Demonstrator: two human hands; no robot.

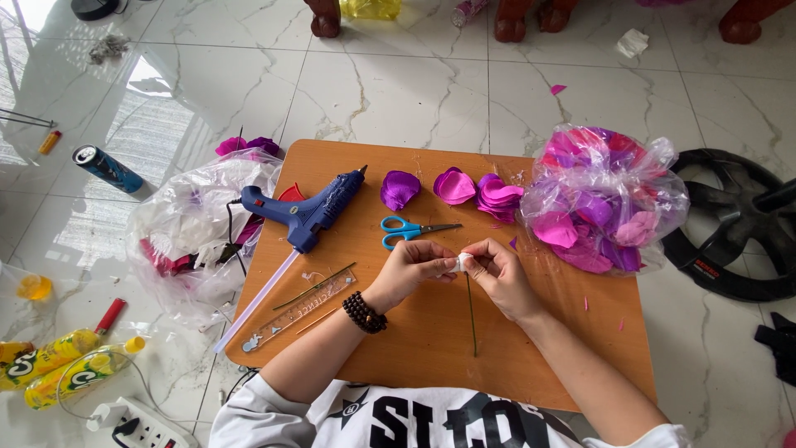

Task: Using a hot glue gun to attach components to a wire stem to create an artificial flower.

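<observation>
My left hand and my right hand meet over the middle of a small wooden table. Both pinch a small white wad at the top of a thin dark green stem that hangs down toward me. A dark bead bracelet sits on my left wrist. Blue-handled scissors lie just beyond my hands. Purple and magenta paper petals lie in small piles at the table's far edge.
A blue glue gun with a long glue stick lies at the left, above a clear ruler. A plastic bag of petals sits at the right corner. Another plastic bag, bottles, a can and a power strip lie on the marble floor at left.
</observation>
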